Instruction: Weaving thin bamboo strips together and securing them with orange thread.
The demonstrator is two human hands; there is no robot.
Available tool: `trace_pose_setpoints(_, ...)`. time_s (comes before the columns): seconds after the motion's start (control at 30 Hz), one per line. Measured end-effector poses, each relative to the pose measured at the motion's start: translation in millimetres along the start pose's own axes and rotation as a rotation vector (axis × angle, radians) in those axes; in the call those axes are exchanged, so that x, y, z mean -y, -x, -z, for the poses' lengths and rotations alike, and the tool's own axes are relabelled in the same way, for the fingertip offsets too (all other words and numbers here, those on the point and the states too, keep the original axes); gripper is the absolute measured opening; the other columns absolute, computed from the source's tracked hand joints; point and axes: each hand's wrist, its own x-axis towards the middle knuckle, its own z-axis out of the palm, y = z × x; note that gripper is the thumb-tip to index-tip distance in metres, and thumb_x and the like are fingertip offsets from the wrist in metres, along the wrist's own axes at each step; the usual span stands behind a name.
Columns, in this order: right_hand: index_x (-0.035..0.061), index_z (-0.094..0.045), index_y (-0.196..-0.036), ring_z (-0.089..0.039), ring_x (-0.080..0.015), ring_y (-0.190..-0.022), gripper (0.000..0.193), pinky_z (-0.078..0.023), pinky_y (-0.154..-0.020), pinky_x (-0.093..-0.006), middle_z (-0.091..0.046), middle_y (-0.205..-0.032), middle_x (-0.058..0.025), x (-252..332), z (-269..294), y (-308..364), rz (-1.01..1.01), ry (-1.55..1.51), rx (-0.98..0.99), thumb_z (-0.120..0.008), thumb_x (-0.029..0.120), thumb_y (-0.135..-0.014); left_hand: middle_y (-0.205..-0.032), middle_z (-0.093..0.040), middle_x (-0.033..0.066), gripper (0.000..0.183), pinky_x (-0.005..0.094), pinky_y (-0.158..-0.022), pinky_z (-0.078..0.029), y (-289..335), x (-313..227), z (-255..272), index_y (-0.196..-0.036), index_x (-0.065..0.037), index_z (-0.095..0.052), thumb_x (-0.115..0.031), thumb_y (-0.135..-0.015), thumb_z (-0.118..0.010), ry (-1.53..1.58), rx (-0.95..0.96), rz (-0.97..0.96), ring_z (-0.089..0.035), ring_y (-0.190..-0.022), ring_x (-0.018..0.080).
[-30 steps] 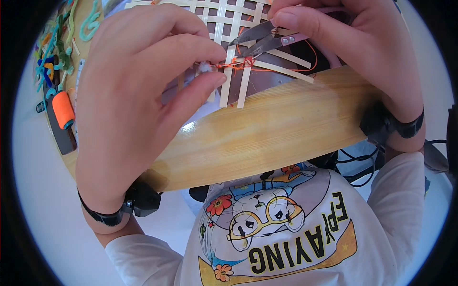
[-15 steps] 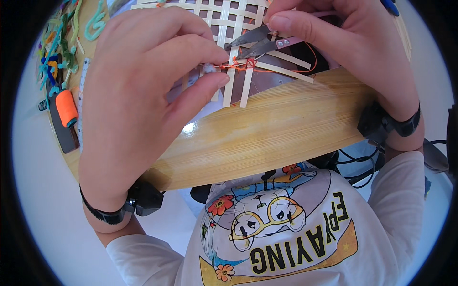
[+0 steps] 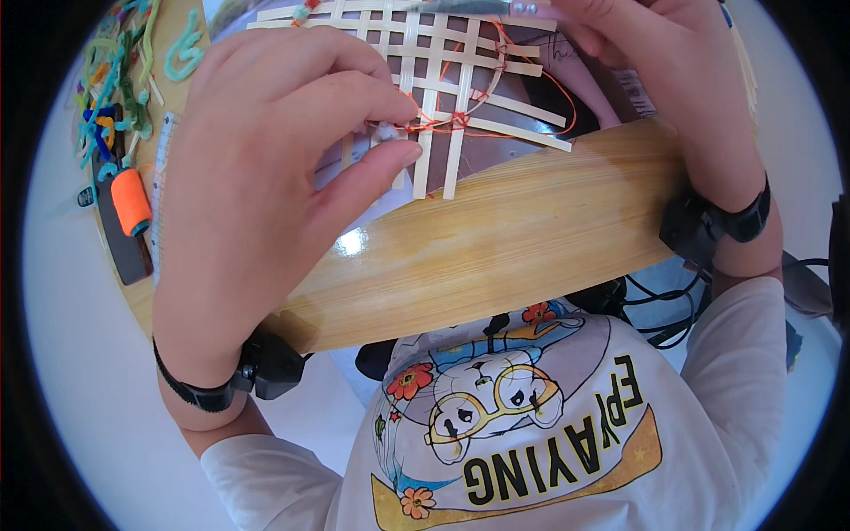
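One pair of scissors, metal-bladed, pink-handled, is gripped in the right hand at the upper edge of view, over the weave; blades pointed left, long axis roughly left-right. One lattice of flat, pale strips, the weave is placed near the front edge of the wooden table; at least five strip ends are pointed right. Orange thread is knotted on it. One fuzzy tuft is seen between the left hand's parted thumb and index; whether anything is grasped cannot be told.
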Motion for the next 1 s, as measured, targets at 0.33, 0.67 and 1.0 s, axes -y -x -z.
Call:
trace_pose_setpoints(0.33, 0.0002, -0.063, -0.099, -0.049, -0.0060, -0.058, 0.014, -0.041, -0.053, -0.0167, -0.059, -0.072, -0.0009, -11, 47, -25, 0.463, 0.482, -0.319, -0.056, 0.009, -0.091, -0.085, -0.063, 0.0052, 0.019, 0.0312, -0.079, -0.040, -7, 2, -10, -0.097, -0.005, -0.068, -0.009, -0.078, -0.068, 0.165, -0.139, 0.096, -0.056, -0.081, 0.0222)
trace_pose_setpoints(0.67, 0.0027, -0.064, -0.101, -0.058, -0.0176, -0.078, 0.021, -0.047, -0.070, -0.0265, -0.063, -0.086, -0.0081, 1, 35, -15, 0.530, 0.813, -0.243, -0.067, 0.009, -0.081, -0.080, -0.062, 0.0042, 0.012, 0.0313, -0.079, -0.039, -17, 7, -1, -0.088, -0.006, -0.069, -0.010, -0.076, -0.068, -0.002, -0.019, -0.007, -0.055, -0.080, 0.0220)
trace_pose_setpoints(1.0, 0.0012, -0.067, -0.096, -0.057, -0.0245, -0.086, 0.016, -0.046, -0.076, -0.0325, -0.061, -0.090, -0.0116, 5, 22, -40, 0.450, 0.640, 0.180, -0.063, 0.003, -0.081, -0.077, -0.060, 0.0078, 0.008, 0.0338, -0.071, -0.041, -22, 4, -8, -0.081, -0.001, -0.062, -0.009, -0.080, -0.064, 0.106, -0.054, 0.037, -0.055, -0.073, 0.0260)
